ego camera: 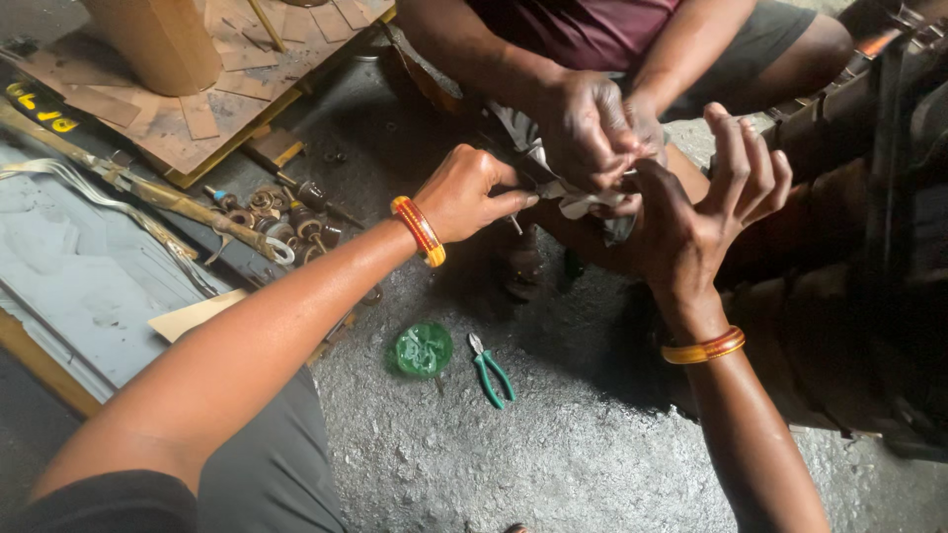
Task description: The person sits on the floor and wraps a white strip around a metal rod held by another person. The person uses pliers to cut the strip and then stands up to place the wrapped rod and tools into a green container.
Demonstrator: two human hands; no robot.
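Note:
My left hand [472,192], with an orange bangle on its wrist, is closed around a small dark tool whose tip points toward the white strip [583,202]. My right hand [713,202] reaches up beside it, thumb pressed at the strip and fingers spread apart. A person sitting opposite pinches the same white strip with both hands [592,128]. What the strip is fixed to is hidden behind the hands.
Green-handled pliers [491,371] and a crumpled green plastic lump [423,349] lie on the rough grey floor. Several small rings and spools [286,212] sit at left beside a long strip. A board with brown cut pieces [212,89] lies upper left. Dark machinery [879,247] stands right.

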